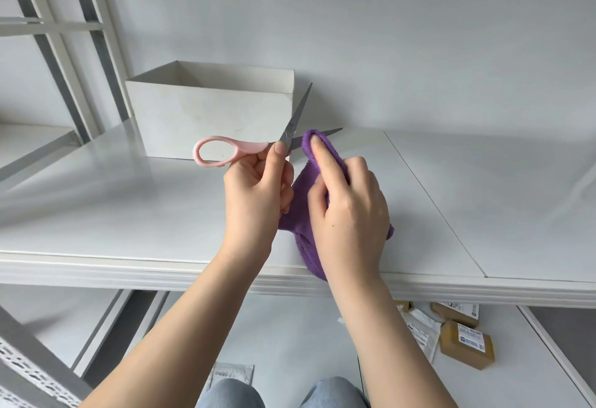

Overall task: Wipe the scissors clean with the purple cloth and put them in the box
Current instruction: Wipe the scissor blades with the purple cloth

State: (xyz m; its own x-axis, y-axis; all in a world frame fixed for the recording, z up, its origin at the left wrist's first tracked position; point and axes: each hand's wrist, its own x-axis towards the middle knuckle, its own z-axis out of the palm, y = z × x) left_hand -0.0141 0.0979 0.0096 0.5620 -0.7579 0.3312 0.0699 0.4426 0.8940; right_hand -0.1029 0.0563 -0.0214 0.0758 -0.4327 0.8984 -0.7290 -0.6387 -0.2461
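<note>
Two hands above the surface (129, 214): left hand (254, 194) gripping open scissors (245, 147), right hand (350, 214) pinching purple cloth (309, 188) around one blade.

White table (129, 214): open white box (209, 117) at back; contents unclear. Floor (290, 327): brown parcels (467, 344).

Above the white table (129, 214), near its front edge, the left hand (254, 194) grips pink-handled metal scissors (245, 148) with blades spread open. The right hand (351, 214) presses a purple terry cloth (300, 214) round the lower blade, forefinger straight along it. A white open cardboard box (209, 117) stands behind the scissors toward the table's back edge.
</note>
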